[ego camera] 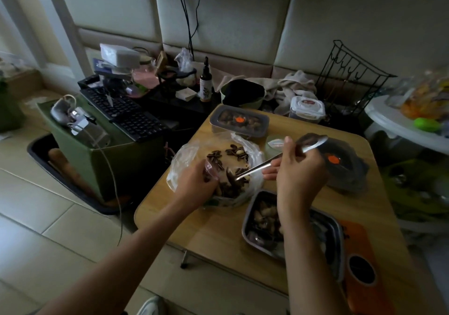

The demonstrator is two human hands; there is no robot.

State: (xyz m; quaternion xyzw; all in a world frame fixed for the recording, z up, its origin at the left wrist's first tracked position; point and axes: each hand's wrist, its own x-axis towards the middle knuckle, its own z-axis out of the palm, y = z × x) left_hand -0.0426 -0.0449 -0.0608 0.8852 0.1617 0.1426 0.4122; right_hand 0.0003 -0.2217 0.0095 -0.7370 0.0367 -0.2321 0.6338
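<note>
From the head camera, looking down. Grips a pair of long metal tongs (pixel 261 167) in the right hand (pixel 298 171), fingers and thumb curled round the upper half, blades nearly together. Points the tips down and left into an open plastic bag (pixel 187 152), right among the striped seeds (pixel 215 157) scattered on its bottom; impossible to tell if already nipping one. Pinches the bag's near-left rim with the left hand (pixel 198 186), fingers curled over the crumpled plastic. Bag on the left part of a wooden table (pixel 206 232), close to the edge.

Crowded all round:
- **Behind the bag:** just there, a shallow lidded box (pixel 239 120) with an orange sticker.
- **Beyond the bag's right rim:** near the tongs' shaft, a small pale round lid (pixel 274 143).
- **Behind the right hand:** close by, under the raised end of the tongs, a dark lidded tub (pixel 345 166), also with an orange sticker.
- **Beneath the right wrist:** a metal tray (pixel 261 222) of shells and nuts, partly hidden by the forearm crossing over it.
- **Right of the tray:** an orange mat (pixel 359 249).

Off the table to the left: a black keyboard (pixel 126 113) lying across a green bin (pixel 97 152). Further back, by the padded wall: a dark bottle (pixel 206 84), a white-lidded tub (pixel 307 107), a wire rack (pixel 349 72).
</note>
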